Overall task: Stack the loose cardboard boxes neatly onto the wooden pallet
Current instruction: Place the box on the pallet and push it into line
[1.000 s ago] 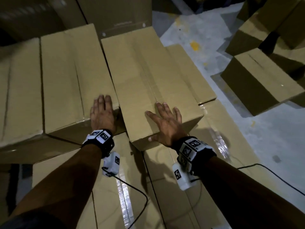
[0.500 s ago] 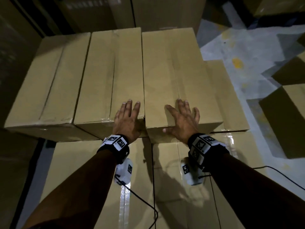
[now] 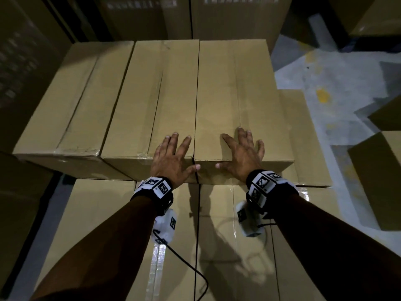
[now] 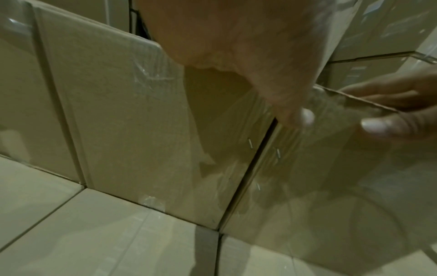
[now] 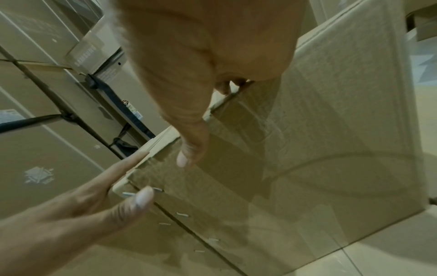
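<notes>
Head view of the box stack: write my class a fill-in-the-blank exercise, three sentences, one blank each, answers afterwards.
1. The upper row holds ____ boxes side by side.
2. The right hand lies flat on the ____ box of that row.
3. The left hand rests on the middle box, its thumb reaching the seam with the box on its ____.

Answers: three; rightmost; right
</notes>
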Demonstrator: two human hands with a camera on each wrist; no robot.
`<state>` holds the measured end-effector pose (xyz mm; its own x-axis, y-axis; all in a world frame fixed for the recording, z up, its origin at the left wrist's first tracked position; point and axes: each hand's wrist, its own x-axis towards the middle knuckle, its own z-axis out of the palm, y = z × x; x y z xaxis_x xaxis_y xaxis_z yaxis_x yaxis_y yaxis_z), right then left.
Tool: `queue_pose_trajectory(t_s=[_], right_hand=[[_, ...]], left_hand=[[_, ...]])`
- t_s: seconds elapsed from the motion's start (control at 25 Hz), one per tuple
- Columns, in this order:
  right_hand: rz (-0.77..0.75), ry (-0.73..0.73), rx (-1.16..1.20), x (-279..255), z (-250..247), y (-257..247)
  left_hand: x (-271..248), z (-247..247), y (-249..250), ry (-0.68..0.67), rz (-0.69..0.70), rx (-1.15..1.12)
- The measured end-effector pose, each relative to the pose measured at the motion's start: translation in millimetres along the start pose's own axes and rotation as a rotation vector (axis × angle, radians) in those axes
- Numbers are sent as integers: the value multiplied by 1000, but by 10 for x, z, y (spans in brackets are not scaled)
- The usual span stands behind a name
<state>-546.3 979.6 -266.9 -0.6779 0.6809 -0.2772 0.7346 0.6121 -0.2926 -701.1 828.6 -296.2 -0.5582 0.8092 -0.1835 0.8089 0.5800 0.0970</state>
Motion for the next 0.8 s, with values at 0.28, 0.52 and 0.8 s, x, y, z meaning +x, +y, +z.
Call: queue_pose_trajectory(t_s=[0.28, 0.52, 0.8], right_hand=[[-14, -10, -16, 31, 21, 13], [-22, -82, -74, 50, 37, 12], [-30, -168, -103, 110, 21, 26]], left_hand=[[4, 57, 12, 28, -21, 18], [-11, 37, 32, 22, -24, 29], [-21, -51, 137, -79, -104, 87]])
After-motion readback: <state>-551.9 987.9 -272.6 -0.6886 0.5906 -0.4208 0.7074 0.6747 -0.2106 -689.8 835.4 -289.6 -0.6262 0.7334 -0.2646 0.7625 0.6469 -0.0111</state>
